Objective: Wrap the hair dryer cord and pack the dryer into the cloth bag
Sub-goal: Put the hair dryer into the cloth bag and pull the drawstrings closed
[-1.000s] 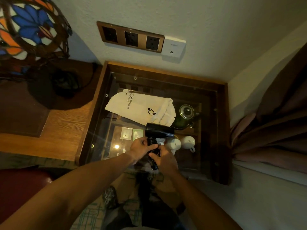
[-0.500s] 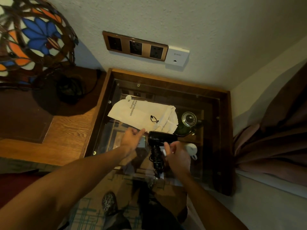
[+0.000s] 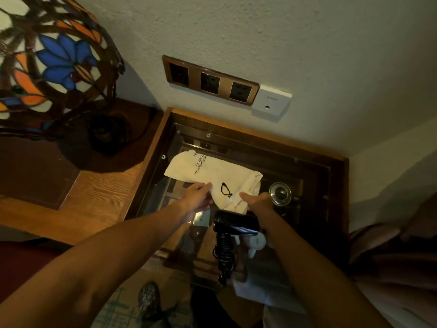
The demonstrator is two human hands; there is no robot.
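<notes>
A black hair dryer (image 3: 235, 223) lies on the glass-topped table (image 3: 307, 176), its cord (image 3: 224, 254) coiled around the handle toward me. Just beyond it lies a cream cloth bag (image 3: 203, 169) with black print and a hair dryer logo. My left hand (image 3: 197, 197) pinches the bag's near edge at the left of the logo. My right hand (image 3: 256, 201) grips the bag's near right corner, directly above the dryer's barrel. Both hands are off the dryer.
A stained-glass lamp (image 3: 47, 62) stands on the wooden desk (image 3: 94, 200) at left. A row of wall sockets (image 3: 210, 81) sits above the table. Under the glass are a kettle (image 3: 280, 194) and white cups (image 3: 256, 242). A curtain (image 3: 390, 256) hangs at right.
Both hands let go of the dryer, which now rests on the glass, and moved forward to take hold of the bag's near edge. The camera has tilted toward the wall.
</notes>
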